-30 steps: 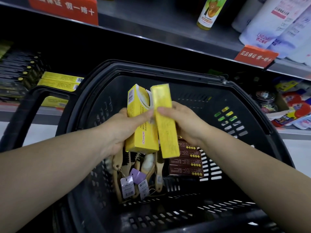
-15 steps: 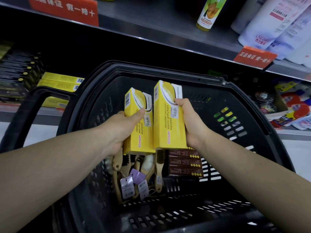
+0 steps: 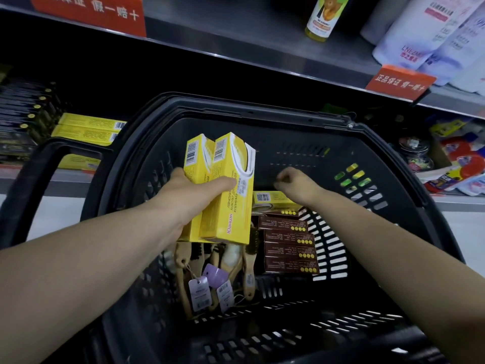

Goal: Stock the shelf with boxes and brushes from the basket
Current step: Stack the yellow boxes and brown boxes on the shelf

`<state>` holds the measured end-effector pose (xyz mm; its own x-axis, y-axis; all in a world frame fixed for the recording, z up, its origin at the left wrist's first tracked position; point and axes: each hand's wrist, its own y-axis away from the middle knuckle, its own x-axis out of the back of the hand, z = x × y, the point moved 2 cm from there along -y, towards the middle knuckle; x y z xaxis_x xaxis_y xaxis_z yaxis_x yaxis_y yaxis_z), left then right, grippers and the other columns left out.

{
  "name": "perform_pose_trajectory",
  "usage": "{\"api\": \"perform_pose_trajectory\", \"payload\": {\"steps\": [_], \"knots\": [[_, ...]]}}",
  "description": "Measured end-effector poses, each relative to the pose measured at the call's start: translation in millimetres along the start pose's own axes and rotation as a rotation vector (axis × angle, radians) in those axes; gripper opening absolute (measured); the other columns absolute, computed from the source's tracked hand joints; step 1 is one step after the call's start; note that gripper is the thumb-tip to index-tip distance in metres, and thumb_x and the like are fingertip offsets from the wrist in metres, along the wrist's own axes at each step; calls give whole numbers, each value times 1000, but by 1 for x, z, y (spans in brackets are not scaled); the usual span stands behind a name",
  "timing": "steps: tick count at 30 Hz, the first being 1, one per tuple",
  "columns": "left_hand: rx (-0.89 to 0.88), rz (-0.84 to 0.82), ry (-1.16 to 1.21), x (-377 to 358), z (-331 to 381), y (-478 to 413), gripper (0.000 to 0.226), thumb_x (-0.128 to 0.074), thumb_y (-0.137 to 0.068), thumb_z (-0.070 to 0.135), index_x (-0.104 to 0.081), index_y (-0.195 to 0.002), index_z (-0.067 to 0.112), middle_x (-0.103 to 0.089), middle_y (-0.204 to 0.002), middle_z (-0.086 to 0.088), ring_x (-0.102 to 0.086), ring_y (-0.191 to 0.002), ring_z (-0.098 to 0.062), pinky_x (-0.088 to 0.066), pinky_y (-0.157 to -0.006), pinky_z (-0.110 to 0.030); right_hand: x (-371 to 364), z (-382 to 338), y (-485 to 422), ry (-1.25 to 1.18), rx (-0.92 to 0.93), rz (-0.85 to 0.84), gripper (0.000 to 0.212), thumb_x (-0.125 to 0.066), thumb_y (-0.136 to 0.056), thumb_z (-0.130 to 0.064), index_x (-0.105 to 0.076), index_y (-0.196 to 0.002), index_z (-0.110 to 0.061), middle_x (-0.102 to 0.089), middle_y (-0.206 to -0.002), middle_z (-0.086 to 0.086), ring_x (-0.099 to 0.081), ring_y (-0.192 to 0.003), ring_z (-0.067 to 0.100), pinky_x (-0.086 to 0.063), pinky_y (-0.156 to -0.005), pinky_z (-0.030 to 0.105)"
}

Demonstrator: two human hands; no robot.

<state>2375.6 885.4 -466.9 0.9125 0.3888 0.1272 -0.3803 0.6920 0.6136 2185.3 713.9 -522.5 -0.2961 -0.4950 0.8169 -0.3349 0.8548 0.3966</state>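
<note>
My left hand (image 3: 194,191) grips two yellow boxes (image 3: 227,190) side by side above the black basket (image 3: 262,111). My right hand (image 3: 295,183) hovers over the basket with fingers loosely curled and holds nothing. Just below it lies another yellow box (image 3: 275,199) on a stack of dark brown boxes (image 3: 288,245). Several wooden-handled brushes (image 3: 236,261) with purple tags lie on the basket floor under the held boxes. On the lower shelf at left sit more yellow boxes (image 3: 86,128).
The basket's handle (image 3: 31,174) arches at left. Black boxes (image 3: 21,114) fill the far left of the lower shelf. The upper shelf (image 3: 236,43) carries a bottle (image 3: 322,17), white pouches (image 3: 430,35) and orange price signs (image 3: 400,81). Colourful packets (image 3: 456,158) lie at right.
My right hand passed its yellow box to my left hand, which now holds both. The right hand let go and moved right, over the basket.
</note>
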Motion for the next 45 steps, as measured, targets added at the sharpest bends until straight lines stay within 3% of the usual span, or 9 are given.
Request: {"api": "perform_pose_trajectory", "payload": {"steps": [7,11,16,21,27,33,36,42,45], "knots": [[-26,9,-79,1,-3,-5,61,-76,-66,47,-40,-112,28,-63,-94,5,-62,-82,-16,-49,-62,-30,-53,39,-25,755,134,-100,66,-57,-86,-12,-25,-142,-14,-35,-140,8,-39,-124,30,-39,-97,41],[-23,-6,-71,0,-4,-6,60,-75,-68,46,-40,-112,28,-63,-94,4,-62,-81,-16,-48,-62,-30,-53,35,-28,968,258,8,48,-55,-90,-29,-41,-135,-17,-45,-130,7,-42,-120,28,-37,-96,38],[4,-24,-44,-1,-4,-6,71,-75,-65,52,-44,-121,22,-66,-99,2,-64,-85,-18,-52,-65,-31,12,9,12,409,227,56,33,-70,-74,-41,-58,-97,-21,-61,-88,-3,-59,-79,17,-44,-63,28],[61,-89,64,-4,-2,-3,78,-76,-61,57,-51,-124,19,-69,-101,-3,-68,-85,-23,-53,-65,-31,60,-34,95,72,462,332,40,-73,-76,-31,-38,-89,-45,-54,-97,-17,-58,-72,-1,-46,-57,11],[77,-261,259,-9,12,12,62,-76,-58,58,-70,-105,19,-75,-92,-7,-71,-87,-29,-53,-89,-47,51,-63,153,185,765,525,54,-74,-74,-2,-47,-116,-22,-48,-133,1,-66,-81,24,-55,-50,34],[-54,-244,300,12,28,31,87,-79,-50,65,-60,-120,17,-72,-103,-8,-70,-89,-30,-57,-79,-44,44,-91,164,-724,615,270,47,-39,-84,1,-64,-102,-33,-44,-138,-14,-50,-125,14,-48,-98,43],[-156,-97,256,31,35,42,113,-81,-32,71,-47,-126,19,-65,-112,-4,-65,-96,-27,-55,-81,-44,42,-117,168,-991,466,213,13,-56,-84,-26,-65,-93,-28,-60,-119,-15,-59,-113,16,-53,-87,43],[-209,-43,249,78,44,55,108,-79,-35,73,-48,-123,20,-66,-112,-3,-66,-96,-28,-54,-86,-47,34,-171,171,-1235,232,102,84,-80,-61,-20,-38,-134,-22,-53,-132,1,-61,-110,20,-56,-83,36],[-195,-90,235,108,47,56,97,-79,-38,73,-56,-116,20,-71,-106,-2,-69,-93,-26,-54,-86,-46,32,-196,171,-1305,208,-128,72,-76,-63,-23,-48,-128,-9,-70,-111,11,-69,-95,25,-57,-71,34]]}}
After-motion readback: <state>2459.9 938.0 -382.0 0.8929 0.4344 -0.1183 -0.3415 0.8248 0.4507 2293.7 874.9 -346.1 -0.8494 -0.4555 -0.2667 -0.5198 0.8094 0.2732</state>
